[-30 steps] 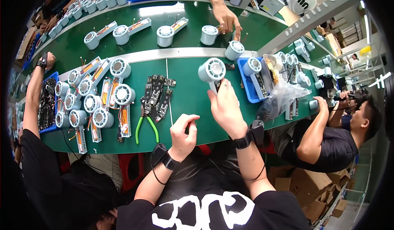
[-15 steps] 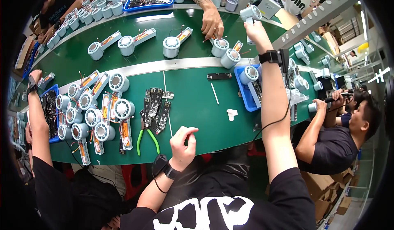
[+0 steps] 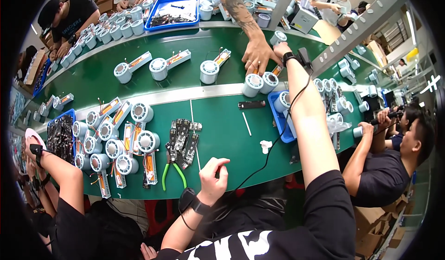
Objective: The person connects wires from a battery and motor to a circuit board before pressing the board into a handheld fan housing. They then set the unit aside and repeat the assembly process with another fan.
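Head, right hand (outstretched), holding blue fan

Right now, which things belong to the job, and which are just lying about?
Likely the job:
- pale-blue fan unit at the right hand
- clustered fan units
- dark circuit boards, probably

Apparently just lying about:
- green-handled pliers
- thin white stick
- small white scrap

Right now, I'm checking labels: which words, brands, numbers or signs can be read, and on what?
I won't copy lettering; it stands here:
Wearer's black shirt: large white print, cut off.
Black T-shirt, upper left: pale lettering.
Fan handle, lower left: lettering, small.
Circuit boards: too small to read.
Fan at the right hand: none legible.
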Tool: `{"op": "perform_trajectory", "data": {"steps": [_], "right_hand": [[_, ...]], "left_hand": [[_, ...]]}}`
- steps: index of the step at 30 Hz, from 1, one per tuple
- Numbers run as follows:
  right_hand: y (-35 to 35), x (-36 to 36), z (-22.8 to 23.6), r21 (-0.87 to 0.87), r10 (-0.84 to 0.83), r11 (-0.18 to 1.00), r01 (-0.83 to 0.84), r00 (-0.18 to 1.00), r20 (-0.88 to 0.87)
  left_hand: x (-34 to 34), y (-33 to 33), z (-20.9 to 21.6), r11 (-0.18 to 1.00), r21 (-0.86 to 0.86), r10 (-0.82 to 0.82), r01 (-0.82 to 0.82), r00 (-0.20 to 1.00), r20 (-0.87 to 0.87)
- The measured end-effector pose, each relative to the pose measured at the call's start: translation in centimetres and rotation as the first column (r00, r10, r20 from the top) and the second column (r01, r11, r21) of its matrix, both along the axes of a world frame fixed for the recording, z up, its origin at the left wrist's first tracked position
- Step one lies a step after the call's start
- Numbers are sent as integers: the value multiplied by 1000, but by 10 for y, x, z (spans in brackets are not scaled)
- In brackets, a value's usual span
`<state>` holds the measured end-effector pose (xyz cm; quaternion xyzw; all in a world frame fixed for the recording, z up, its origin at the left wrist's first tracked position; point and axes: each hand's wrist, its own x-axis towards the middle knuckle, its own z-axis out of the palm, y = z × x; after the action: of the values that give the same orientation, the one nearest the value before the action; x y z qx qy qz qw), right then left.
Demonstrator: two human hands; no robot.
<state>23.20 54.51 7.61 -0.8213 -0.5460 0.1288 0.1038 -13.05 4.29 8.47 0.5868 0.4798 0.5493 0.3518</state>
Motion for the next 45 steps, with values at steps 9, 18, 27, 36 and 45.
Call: {"op": "perform_trajectory", "data": {"steps": [9, 18, 27, 36, 45], "right_hand": [[-62, -31, 30, -19, 21, 1000, -20, 997, 74], [-156, -53, 73, 219, -107, 965, 142, 980, -166], [-326, -145, 87, 536, 330, 843, -51, 836, -439], [-318, -238, 90, 144, 339, 932, -334, 941, -12], [-483, -265, 95, 359, 732, 679, -641, 627, -265]], "left_hand": [[16, -2, 8, 999, -30, 37, -38, 998, -56], [25, -19, 2, 1000, 3, 3, -3, 998, -59], [6, -60, 6, 999, 32, -10, 11, 999, -48], [1, -106, 19, 998, 56, 35, -32, 998, -50], [-37, -120, 0, 995, 80, 60, -59, 998, 0]]}}
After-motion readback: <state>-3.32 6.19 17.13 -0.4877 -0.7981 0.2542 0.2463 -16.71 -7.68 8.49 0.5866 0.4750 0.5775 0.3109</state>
